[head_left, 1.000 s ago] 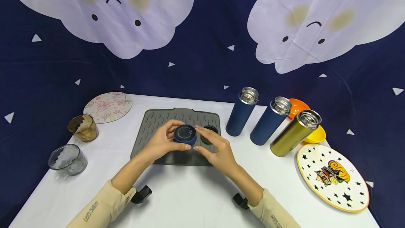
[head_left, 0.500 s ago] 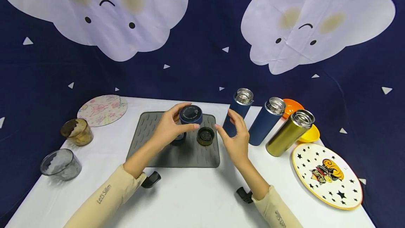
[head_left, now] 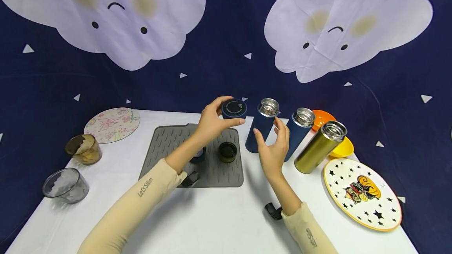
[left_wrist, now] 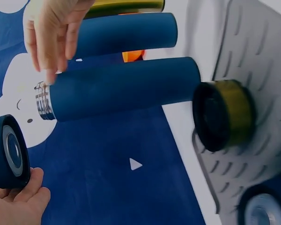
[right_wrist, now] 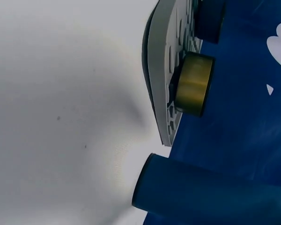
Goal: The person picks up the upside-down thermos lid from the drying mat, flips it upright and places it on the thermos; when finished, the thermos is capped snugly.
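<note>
My left hand (head_left: 216, 120) pinches a dark blue flask lid (head_left: 234, 109) between thumb and fingers, above the back of the grey mat. In the left wrist view the same lid (left_wrist: 11, 152) shows its hollow underside. Just to the right stands an uncapped blue vacuum flask (head_left: 260, 124) with a steel neck. My right hand (head_left: 273, 154) is close beside this flask, fingers parted and bent, thumb overlapping its body in the head view. From the left wrist view, the right hand's fingertips (left_wrist: 50, 77) are right at the neck. An olive-gold lid (head_left: 227, 153) and another blue lid (head_left: 199, 155) sit on the mat.
The grey drying mat (head_left: 162, 144) covers the table's middle. Another blue flask (head_left: 299, 130) and a gold flask (head_left: 314, 154) stand uncapped at right, near orange (head_left: 323, 117) and yellow (head_left: 344, 149) bowls and a star-patterned plate (head_left: 340, 203). Glass cups (head_left: 67, 187) stand at left.
Both hands held the blue lid at first, then the right hand let go and moved right to the nearest blue flask. The left hand has carried the lid up and right toward that flask.
</note>
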The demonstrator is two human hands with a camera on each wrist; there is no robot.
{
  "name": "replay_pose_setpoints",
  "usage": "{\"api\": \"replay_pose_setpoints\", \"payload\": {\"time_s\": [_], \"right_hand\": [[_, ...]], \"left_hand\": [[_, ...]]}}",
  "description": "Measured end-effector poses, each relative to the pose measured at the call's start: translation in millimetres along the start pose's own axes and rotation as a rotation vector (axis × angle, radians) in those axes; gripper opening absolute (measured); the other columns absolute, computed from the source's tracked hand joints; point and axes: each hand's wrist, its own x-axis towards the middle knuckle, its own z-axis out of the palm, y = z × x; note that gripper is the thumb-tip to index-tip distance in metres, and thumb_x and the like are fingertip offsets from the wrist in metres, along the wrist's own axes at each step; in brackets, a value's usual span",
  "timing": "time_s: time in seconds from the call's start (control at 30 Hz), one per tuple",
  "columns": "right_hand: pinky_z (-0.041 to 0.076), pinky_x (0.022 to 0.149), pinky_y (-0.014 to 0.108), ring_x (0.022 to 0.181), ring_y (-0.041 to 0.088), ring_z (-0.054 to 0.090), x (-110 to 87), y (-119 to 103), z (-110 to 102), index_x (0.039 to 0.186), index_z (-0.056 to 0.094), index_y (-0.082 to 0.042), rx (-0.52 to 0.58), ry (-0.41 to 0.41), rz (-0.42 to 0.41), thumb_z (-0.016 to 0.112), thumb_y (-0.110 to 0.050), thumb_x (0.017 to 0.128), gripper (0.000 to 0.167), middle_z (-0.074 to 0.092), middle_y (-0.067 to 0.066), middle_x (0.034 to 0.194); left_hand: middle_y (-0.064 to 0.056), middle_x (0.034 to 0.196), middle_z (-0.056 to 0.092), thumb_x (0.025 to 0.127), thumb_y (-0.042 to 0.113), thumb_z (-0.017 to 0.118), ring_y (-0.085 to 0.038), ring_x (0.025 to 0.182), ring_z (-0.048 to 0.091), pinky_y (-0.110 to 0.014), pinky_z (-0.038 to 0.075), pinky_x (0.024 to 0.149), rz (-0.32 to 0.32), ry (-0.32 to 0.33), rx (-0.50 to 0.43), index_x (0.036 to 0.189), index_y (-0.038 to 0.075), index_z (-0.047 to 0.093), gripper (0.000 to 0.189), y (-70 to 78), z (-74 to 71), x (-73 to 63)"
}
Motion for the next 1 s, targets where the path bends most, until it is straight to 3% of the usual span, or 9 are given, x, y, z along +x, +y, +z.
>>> {"api": "replay_pose_setpoints", "payload": {"time_s": [0.2,0.33,0.53,0.93,1.0], "right_hand": [[0.039,0.109,0.049,0.134,0.032,0.045,4.9,9.8,10.5,0.145,0.038,0.004,-0.043,-0.056,0.163,0.083,-0.019,0.081,0.082,0.046,0.022,0.139],[0.037,0.112,0.047,0.135,0.032,0.043,8.8,15.9,18.9,0.147,0.035,0.001,-0.043,-0.074,0.233,0.082,-0.021,0.081,0.084,0.044,0.022,0.141],[0.033,0.115,0.048,0.136,0.033,0.042,13.3,24.8,27.2,0.146,0.035,0.0,-0.069,-0.067,0.311,0.082,-0.023,0.08,0.084,0.044,0.02,0.144],[0.035,0.111,0.051,0.132,0.036,0.049,14.5,35.6,30.2,0.143,0.041,-0.005,-0.115,-0.059,0.339,0.082,-0.023,0.08,0.077,0.052,0.018,0.14],[0.035,0.111,0.051,0.133,0.036,0.048,14.4,35.9,30.1,0.144,0.041,-0.005,-0.113,-0.057,0.33,0.082,-0.023,0.081,0.077,0.052,0.018,0.141]], "left_hand": [[-0.006,0.131,0.061,0.077,0.024,0.087,-0.02,0.112,0.064,-0.034,0.054,0.088,0.016,-0.02,0.056,0.141,0.012,0.052,0.074,7.3,19.7,25.1],[-0.008,0.128,0.063,0.078,0.023,0.085,-0.021,0.108,0.065,-0.032,0.054,0.088,0.054,-0.05,0.075,0.141,0.008,0.05,0.074,10.3,32.8,38.2],[-0.008,0.124,0.065,0.077,0.027,0.085,-0.021,0.107,0.065,-0.031,0.053,0.09,0.069,-0.041,0.12,0.138,0.008,0.053,0.071,11.2,51.3,52.0],[-0.009,0.123,0.066,0.077,0.028,0.086,-0.024,0.109,0.064,-0.034,0.052,0.092,0.081,-0.039,0.169,0.138,0.007,0.053,0.072,8.0,75.7,59.4],[-0.008,0.123,0.067,0.077,0.03,0.085,-0.025,0.111,0.063,-0.036,0.05,0.097,0.089,-0.036,0.189,0.138,0.007,0.053,0.073,7.7,78.7,60.9]]}}
